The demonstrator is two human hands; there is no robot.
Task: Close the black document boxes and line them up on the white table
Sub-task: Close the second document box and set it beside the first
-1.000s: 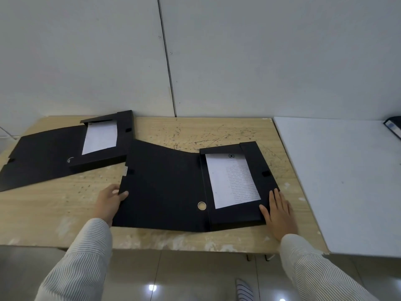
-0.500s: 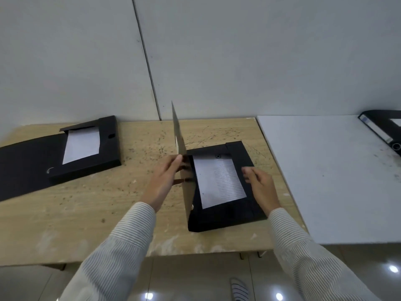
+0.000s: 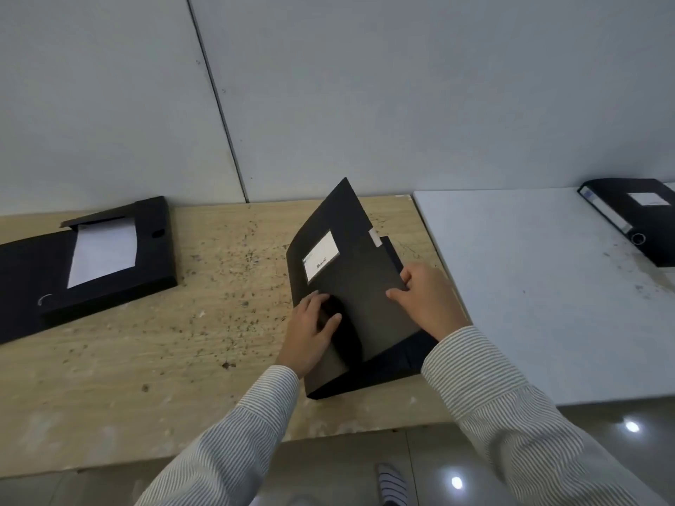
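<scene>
A black document box [image 3: 380, 367] lies on the wooden table [image 3: 153, 352], its lid [image 3: 350, 264] folded over it and still raised at the far end, a white label on top. My left hand [image 3: 310, 334] presses on the lid's near left part. My right hand [image 3: 427, 297] grips the lid's right edge. A second black box [image 3: 153, 272] lies open at the far left with white paper inside. A third, shut black box [image 3: 635, 220] rests on the white table [image 3: 548, 304] at the far right.
A grey panelled wall stands right behind both tables. The white table butts against the wooden one on the right. Below the near edge are a tiled floor and a striped shoe [image 3: 392, 483].
The lid of the middle box has swung from flat open on the left, through upright, down over the box. Both hands moved onto the lid. The view has shifted right.
</scene>
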